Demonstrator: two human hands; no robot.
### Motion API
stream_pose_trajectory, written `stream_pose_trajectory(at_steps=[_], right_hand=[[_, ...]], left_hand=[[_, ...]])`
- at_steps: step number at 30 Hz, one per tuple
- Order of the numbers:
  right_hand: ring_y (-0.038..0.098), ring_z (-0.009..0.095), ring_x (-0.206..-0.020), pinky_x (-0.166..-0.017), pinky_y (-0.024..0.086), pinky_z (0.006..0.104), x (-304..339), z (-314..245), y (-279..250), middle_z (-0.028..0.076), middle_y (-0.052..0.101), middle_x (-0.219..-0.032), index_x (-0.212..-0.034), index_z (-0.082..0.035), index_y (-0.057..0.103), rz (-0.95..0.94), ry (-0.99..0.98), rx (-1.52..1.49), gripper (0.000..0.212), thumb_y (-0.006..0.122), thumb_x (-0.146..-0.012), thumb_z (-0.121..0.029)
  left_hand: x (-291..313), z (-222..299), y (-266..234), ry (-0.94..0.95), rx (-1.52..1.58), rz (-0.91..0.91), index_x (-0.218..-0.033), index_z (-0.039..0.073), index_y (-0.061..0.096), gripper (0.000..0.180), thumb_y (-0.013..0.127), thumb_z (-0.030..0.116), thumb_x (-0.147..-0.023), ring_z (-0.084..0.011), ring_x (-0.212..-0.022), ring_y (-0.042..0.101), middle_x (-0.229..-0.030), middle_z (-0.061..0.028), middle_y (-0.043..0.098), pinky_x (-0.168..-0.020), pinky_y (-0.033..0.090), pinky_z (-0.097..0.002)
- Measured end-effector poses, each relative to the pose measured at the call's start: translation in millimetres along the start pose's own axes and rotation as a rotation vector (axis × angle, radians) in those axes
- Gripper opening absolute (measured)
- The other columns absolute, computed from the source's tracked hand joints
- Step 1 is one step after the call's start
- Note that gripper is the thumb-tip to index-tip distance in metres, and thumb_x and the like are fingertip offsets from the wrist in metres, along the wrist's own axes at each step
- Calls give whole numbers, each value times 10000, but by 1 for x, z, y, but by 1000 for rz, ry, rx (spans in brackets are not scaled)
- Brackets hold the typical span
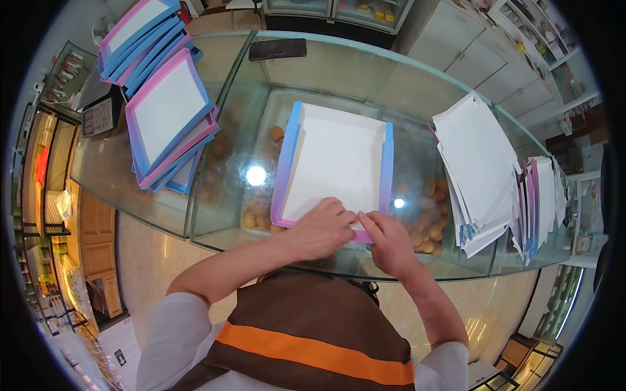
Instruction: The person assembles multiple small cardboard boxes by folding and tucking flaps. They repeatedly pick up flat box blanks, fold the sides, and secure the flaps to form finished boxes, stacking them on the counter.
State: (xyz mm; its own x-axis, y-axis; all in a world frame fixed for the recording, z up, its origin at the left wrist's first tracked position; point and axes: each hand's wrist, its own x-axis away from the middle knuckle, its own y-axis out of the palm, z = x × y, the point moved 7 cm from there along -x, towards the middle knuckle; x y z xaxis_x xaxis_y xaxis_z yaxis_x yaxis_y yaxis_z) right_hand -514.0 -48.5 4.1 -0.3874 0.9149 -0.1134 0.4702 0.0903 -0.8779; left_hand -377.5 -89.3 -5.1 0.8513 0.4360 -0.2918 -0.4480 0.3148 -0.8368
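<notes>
A shallow cardboard box tray (339, 156), white inside with blue-to-pink outer walls, lies on the glass counter in front of me. Its left and right walls stand up, and so does the pink near wall. At that near edge my left hand (324, 228) bends its fingers over the wall, close to the middle. My right hand (388, 242) pinches the same wall near its right corner, thumb pointing inward. Both hands almost meet there, and the fingers hide part of the edge. The far side shows no clear raised wall.
Stacked folded box trays (166, 117) stand at the left, beside a black calculator (99, 118). To the right lies a pile of flat white cardboard sheets (476, 156). A dark phone (278, 49) rests at the counter's far edge. Round brown baked goods (427, 218) show beneath the glass.
</notes>
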Motion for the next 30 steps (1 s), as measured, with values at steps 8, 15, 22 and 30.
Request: stream_pose_trajectory(at_steps=[8, 15, 22, 30], right_hand=[[563, 387, -1198, -961, 457, 498, 20, -2, -19, 162, 591, -1272, -1216, -25, 616, 241, 88, -73, 484, 701, -740, -1], [529, 404, -1230, -1014, 412, 523, 10, -12, -11, 146, 595, -1249, -914, -48, 651, 153, -52, 115, 239, 790, -729, -107], [414, 363, -1396, -1135, 335, 513, 3, -20, -91, 205, 424, -1503, -1432, 1, 448, 756, 205, -441, 647, 706, -918, -296], [467, 288, -1367, -1132, 357, 420, 6, 53, -71, 174, 467, -1508, -1496, 16, 380, 934, 494, -1545, 623, 395, -1091, -457]], left_hand=[[-20, 8, 20, -64, 84, -10, -870, 107, 746, 91, 680, 167, -852, -234, -969, 572, -974, -50, 603, -909, 450, -371], [-20, 20, 6, -21, -31, 18, -763, 95, 662, 165, 750, 229, -801, -241, -938, 573, -978, -65, 610, -860, 455, -380], [22, 28, -103, -255, 303, 774, -802, 86, 577, 275, 756, 292, -842, -224, -678, 565, -899, -81, 626, -590, 414, -353], [81, -34, -59, -675, 1636, 815, -1237, -5, 597, 488, 435, 381, -987, -185, -1034, 594, -1113, -97, 669, -926, 428, -340]])
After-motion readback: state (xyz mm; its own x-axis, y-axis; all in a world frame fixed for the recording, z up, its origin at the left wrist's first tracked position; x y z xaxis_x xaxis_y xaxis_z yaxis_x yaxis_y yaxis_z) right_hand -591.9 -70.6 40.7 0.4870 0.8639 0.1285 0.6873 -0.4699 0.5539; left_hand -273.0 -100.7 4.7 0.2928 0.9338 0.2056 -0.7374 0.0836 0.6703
